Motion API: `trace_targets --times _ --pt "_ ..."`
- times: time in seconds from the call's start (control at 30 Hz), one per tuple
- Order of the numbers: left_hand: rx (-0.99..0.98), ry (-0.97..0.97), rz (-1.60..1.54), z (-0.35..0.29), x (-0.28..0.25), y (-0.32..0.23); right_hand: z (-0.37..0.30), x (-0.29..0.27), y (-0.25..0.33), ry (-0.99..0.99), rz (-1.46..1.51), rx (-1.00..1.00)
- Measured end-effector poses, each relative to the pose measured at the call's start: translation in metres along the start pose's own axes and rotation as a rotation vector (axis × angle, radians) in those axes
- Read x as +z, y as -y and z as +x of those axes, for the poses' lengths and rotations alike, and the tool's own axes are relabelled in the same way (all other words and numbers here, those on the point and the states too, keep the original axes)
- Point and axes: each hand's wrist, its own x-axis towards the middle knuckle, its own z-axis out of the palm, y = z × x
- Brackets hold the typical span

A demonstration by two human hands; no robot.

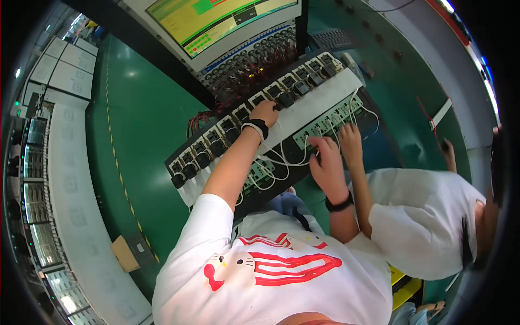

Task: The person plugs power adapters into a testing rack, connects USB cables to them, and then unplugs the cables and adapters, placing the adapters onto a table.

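A slanted test rack point(325, 100) carries a row of black sockets in white frames point(216, 143). Below them lie green circuit boards point(327, 122) joined by white cables point(276, 160). My left hand point(265, 113), with a black wristband, reaches up with its fingers curled on one black socket point(283, 101) in the middle of the row. My right hand point(326, 162), with a black watch, rests fingers-down on the cables at the edge of a green board; what it grips is hidden. A co-worker's hand point(351, 142) touches the same board just right of mine.
A monitor point(216, 21) with a green and yellow display stands above the rack. The co-worker in a white shirt point(420, 222) stands close on my right. A long shelf of trays point(43, 216) runs along the left, with a cardboard box point(124, 253) on the green floor.
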Motion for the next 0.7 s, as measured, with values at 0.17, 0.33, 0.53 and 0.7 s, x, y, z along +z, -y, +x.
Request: trace_targets --times 0.17,0.33,0.53,0.7 --pt "0.059 0.013 -0.044 -0.004 -0.009 0.000 -0.030 0.069 -0.081 0.168 -0.282 0.146" --pt "0.016 0.022 -0.023 -0.003 -0.011 -0.001 -0.059 0.077 -0.070 0.299 -0.381 0.151" --pt "0.035 0.039 0.060 0.001 -0.011 -0.004 -0.061 0.042 -0.029 0.523 -0.478 0.074" --pt "-0.008 0.101 -0.041 0.022 -0.023 0.003 0.001 -0.020 0.030 0.404 0.288 -0.002"
